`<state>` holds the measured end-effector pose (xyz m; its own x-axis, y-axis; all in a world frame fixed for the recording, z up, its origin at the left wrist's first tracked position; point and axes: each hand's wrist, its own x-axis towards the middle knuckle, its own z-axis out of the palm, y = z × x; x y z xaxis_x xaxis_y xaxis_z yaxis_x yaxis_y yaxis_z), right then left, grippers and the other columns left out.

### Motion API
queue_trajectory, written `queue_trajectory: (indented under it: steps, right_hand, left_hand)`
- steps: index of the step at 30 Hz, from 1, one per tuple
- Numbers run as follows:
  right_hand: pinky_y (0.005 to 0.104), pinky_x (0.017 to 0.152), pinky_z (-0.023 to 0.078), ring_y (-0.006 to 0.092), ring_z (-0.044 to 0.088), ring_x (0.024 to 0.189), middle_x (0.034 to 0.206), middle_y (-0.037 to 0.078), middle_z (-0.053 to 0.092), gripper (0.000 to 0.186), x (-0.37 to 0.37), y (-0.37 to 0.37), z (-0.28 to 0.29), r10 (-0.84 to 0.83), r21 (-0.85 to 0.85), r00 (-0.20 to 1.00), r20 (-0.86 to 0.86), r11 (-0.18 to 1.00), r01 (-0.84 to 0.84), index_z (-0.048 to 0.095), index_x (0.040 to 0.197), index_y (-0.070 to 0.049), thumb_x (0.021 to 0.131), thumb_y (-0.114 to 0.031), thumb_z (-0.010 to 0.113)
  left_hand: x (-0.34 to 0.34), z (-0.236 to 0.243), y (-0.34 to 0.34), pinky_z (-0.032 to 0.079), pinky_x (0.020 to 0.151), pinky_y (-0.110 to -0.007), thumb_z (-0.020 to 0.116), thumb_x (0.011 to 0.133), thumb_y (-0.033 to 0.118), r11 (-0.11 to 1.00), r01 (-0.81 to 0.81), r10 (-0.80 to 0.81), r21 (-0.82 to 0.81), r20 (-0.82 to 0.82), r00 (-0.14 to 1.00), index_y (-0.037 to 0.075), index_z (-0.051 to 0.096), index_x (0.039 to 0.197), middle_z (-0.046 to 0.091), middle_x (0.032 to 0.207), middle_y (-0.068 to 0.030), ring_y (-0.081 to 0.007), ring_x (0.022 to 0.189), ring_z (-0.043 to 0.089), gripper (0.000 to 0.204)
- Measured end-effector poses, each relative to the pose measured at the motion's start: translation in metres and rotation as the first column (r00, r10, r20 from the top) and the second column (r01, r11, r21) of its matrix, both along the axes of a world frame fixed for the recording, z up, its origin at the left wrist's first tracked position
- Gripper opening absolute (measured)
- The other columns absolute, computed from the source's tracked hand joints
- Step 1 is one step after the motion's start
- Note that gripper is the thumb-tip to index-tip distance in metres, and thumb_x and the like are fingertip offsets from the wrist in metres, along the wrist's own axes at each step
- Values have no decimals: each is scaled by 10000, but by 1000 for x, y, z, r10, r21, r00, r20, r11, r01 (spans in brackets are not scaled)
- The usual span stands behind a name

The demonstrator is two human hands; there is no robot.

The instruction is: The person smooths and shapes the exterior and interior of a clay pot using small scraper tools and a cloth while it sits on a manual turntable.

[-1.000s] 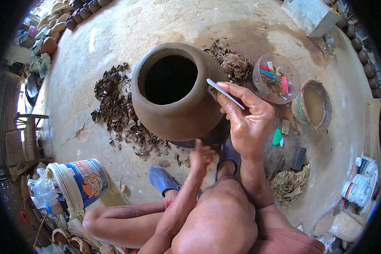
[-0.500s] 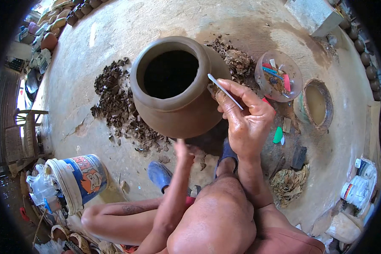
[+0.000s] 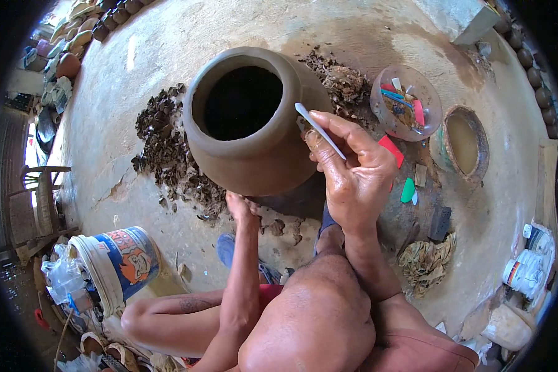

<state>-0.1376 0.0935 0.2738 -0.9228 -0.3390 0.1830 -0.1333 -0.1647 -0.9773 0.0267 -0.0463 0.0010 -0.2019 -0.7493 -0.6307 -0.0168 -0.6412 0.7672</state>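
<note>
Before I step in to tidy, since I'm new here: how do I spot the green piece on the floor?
Find the big clay pot, then the right hand near its side. Right of that hand, on the floor, lies a small flat green piece. Bright green sets it apart from the red piece and tan piece nearby.

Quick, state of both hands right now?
Left hand: at the lower side of the pot; open or closed, cannot tell.
Right hand: closed, pinching a white strip.
</note>
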Motion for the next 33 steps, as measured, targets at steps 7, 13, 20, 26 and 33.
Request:
queue_trajectory:
  steps: [7, 13, 20, 26, 33]
  right_hand:
    - [202, 666, 537, 62, 655, 770, 953, 53, 750, 245, -5, 1, -10, -24, 0, 996, -81, 1000, 24, 742, 1148, 7, 905, 38, 726]
    - [237, 664, 541, 88, 693, 807, 973, 119, 773, 236, 0, 2, -5, -23, 77, 992, -125, 996, 33, 750, 1117, 19, 881, 13, 757]
    - [245, 792, 576, 119, 707, 902, 1024, 117, 761, 269, 1, -1, -2, -23, 138, 965, -260, 989, 61, 733, 1154, 40, 886, 56, 743]
    - [251, 768, 579, 126, 715, 882, 1017, 141, 769, 264, 2, 1, 7, 9, 214, 930, -368, 974, 75, 740, 1139, 37, 875, 44, 753]
    - [256, 653, 558, 133, 710, 776, 926, 137, 766, 280, 10, 3, 14, 54, 286, 894, -444, 954, 85, 750, 1121, 19, 843, 44, 763]
  left_hand:
    - [-23, 5, 119, 499, 472, -329, 536, 1003, 620, 919, 371, -364, 134, -71, 929, -22, 686, 1057, 728, 794, -232, -211, 570, 646, 661]
    - [5, -12, 0, 542, 815, -370, 478, 1069, 420, 997, -71, 71, 7, -14, 997, 61, 593, 1272, 713, 1006, -81, -180, 982, 688, 428]
    - [-24, 31, 123, 513, 494, -320, 631, 996, 518, 928, 256, -279, 272, 48, 959, 18, 503, 1152, 698, 941, -170, -234, 597, 671, 538]
    - [-6, 12, 9, 561, 755, -405, 515, 1061, 470, 997, -64, 59, -52, -95, 994, 52, 521, 1275, 684, 1085, -107, -214, 922, 684, 470]
    - [-19, -10, 129, 527, 503, -344, 554, 985, 646, 963, 151, -141, 225, -58, 988, 9, 542, 1259, 703, 977, -187, -209, 588, 649, 693]
